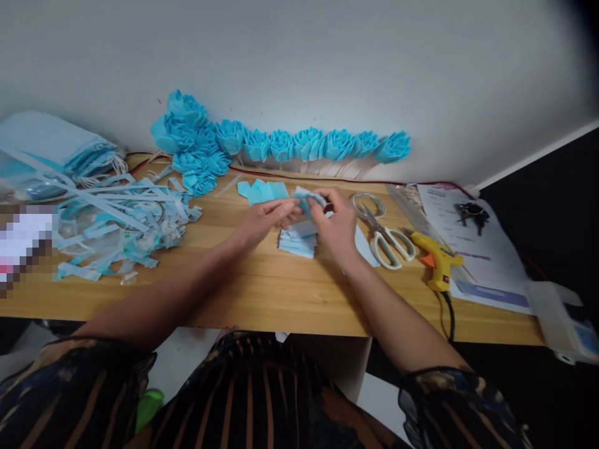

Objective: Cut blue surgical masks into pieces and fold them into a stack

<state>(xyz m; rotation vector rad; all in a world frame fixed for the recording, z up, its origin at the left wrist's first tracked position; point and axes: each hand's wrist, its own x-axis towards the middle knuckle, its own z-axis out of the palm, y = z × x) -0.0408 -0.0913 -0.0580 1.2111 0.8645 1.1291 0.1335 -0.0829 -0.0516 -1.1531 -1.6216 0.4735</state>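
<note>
Over the middle of the wooden table, my right hand point(337, 219) is closed on a small folded piece of light blue fabric point(306, 196). My left hand point(271, 218) is at the piece's left end with its fingers pinched together; whatever sits between them is too small to make out. Below the hands lies a stack of cut pale blue pieces point(298, 240). Behind my left hand are cut bright blue petal shapes point(264, 191). White-handled scissors point(386, 240) lie right of my right hand, near a roll of clear tape point(369, 204).
Blue fabric flowers point(281, 144) line the wall, with more bunched at left point(187, 134). A heap of strips point(126, 224) and a stack of face masks point(51, 146) fill the left side. At right are a yellow glue gun point(437, 259), printed paper point(468, 237) and keys point(472, 215).
</note>
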